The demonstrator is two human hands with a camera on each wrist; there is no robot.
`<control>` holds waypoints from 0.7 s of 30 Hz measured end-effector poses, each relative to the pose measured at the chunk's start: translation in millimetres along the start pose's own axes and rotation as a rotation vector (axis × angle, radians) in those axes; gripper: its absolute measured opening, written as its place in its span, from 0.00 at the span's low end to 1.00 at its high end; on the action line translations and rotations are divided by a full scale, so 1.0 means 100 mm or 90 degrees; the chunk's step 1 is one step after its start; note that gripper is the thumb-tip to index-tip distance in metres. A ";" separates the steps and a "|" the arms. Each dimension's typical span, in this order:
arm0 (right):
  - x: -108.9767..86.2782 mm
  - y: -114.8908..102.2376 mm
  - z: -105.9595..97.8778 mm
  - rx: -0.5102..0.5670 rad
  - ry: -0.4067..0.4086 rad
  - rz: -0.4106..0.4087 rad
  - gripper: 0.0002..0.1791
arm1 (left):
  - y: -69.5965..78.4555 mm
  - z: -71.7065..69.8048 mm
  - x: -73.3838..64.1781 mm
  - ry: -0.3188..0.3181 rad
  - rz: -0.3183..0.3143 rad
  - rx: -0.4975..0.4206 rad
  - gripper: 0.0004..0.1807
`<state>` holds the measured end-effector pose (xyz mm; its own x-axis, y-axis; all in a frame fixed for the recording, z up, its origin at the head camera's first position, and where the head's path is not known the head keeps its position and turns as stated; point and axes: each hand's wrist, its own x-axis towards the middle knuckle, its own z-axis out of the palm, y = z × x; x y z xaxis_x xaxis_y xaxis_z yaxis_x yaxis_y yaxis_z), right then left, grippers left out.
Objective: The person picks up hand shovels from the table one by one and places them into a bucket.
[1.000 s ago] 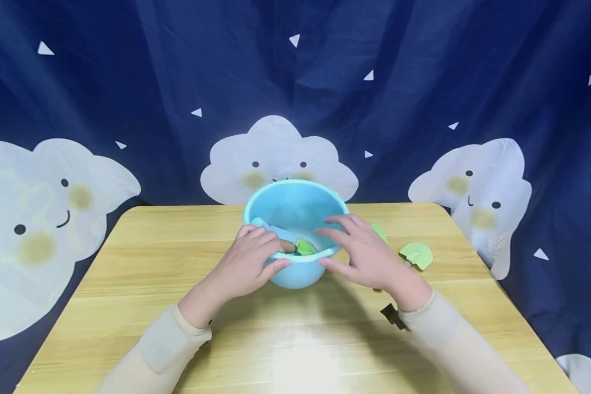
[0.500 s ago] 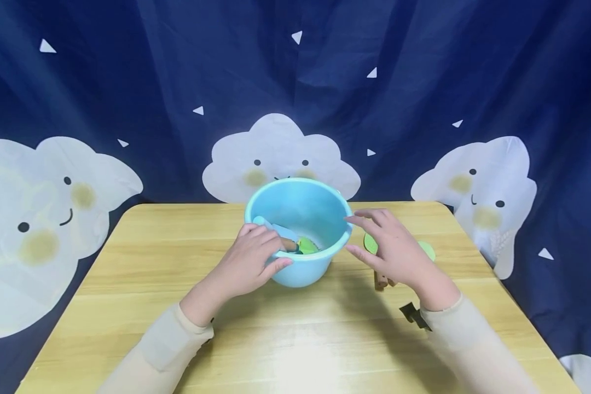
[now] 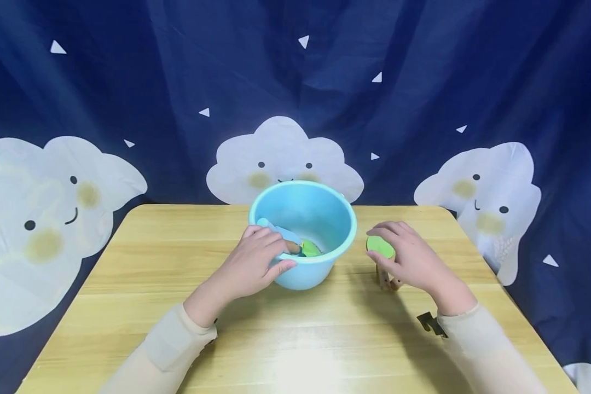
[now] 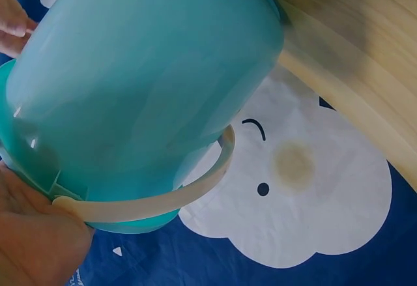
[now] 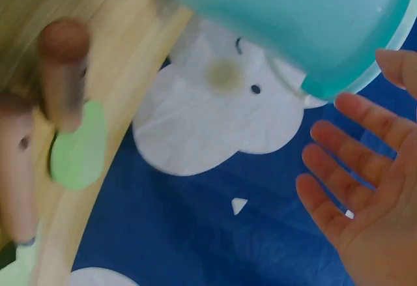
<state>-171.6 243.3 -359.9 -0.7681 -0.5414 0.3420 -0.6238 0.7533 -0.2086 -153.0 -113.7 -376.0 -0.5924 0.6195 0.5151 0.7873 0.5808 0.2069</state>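
Note:
A light blue bucket (image 3: 302, 276) stands on the table. My left hand (image 3: 253, 260) grips its near left rim, fingers over the edge and thumb outside. Inside lie a blue piece (image 3: 282, 232) and a tool with a brown handle and green end (image 3: 310, 249), partly hidden by that hand. To the bucket's right, my right hand (image 3: 413, 260) hovers, loosely bent, over green-headed tools. One rounded green head (image 3: 380, 248) shows between thumb and fingers. In the right wrist view the fingers hold nothing, and two brown tool handles (image 5: 63, 84) are seen; their exact kind is unclear.
The wooden table (image 3: 285, 334) has a blue curtain (image 3: 295, 65) with cloud faces behind it. A pale bail handle (image 4: 150, 204) hangs on the bucket's far side. Under the right wrist is a dark strap piece (image 3: 430, 324).
My right hand has left the bucket's right rim and moved right, over the green-headed tools. The left hand keeps its grip on the bucket's rim.

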 end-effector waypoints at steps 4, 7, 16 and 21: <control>-0.08 0.11 0.02 -0.005 -0.045 0.003 0.20 | -0.01 0.01 0.00 -0.003 -0.001 0.005 0.19; -0.14 0.19 0.07 -0.012 -0.071 0.006 0.19 | -0.01 0.02 0.00 -0.005 -0.003 0.005 0.18; -0.34 0.43 0.15 -0.029 -0.106 0.001 0.13 | 0.00 0.01 0.00 0.002 0.002 0.003 0.21; -0.41 0.54 0.19 -0.030 -0.121 -0.008 0.13 | 0.00 0.01 0.00 -0.001 0.000 0.007 0.24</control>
<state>-176.7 298.6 -402.9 -0.7763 -0.6085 0.1646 -0.6297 0.7601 -0.1603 -152.8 -113.0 -377.0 -0.5924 0.6209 0.5135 0.7857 0.5862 0.1975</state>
